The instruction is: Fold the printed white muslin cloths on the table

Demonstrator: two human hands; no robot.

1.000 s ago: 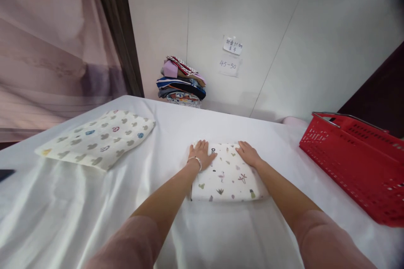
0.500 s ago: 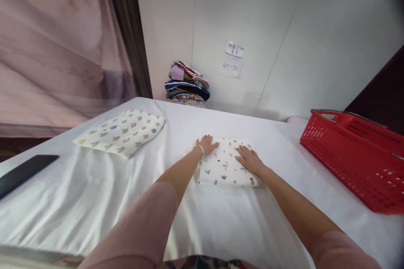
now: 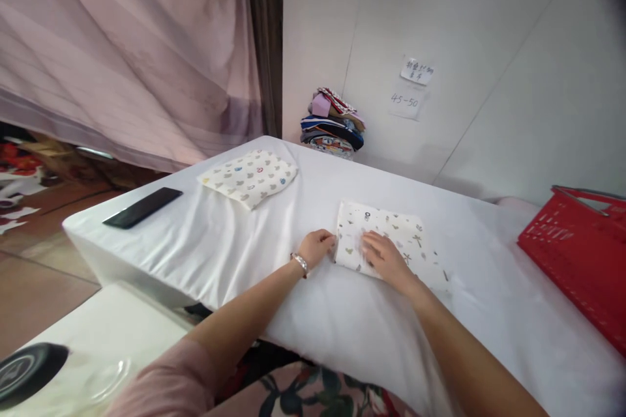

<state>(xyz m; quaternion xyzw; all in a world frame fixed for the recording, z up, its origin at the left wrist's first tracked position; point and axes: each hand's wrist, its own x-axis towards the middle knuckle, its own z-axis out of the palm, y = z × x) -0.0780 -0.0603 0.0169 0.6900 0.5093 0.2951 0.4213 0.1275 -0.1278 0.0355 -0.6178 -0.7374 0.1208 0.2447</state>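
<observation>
A white folded cloth (image 3: pixel 396 225) printed with small plants and animals lies flat in front of me. My left hand (image 3: pixel 315 251), with a bracelet at the wrist, is at its left edge, thumb and fingers pinched together on the border. Resting on the cloth's surface is my right hand (image 3: pixel 388 260), its fingers extended and slightly blurred. Farther left lies a second folded cloth (image 3: pixel 252 176), cream with grey, blue and red motifs, touched by neither hand.
The table has a wrinkled white cover (image 3: pixel 303 306). A black flat slab (image 3: pixel 143 207) lies near its left end. On the right stands a red basket (image 3: pixel 577 254). Stacked fabrics (image 3: pixel 332 127) are by the wall. A dark round object (image 3: pixel 32 371) sits on a white surface lower left.
My view has swung left. My left hand has slid off the top of the cloth to its left edge and pinched it. My right hand has shifted toward the cloth's near middle.
</observation>
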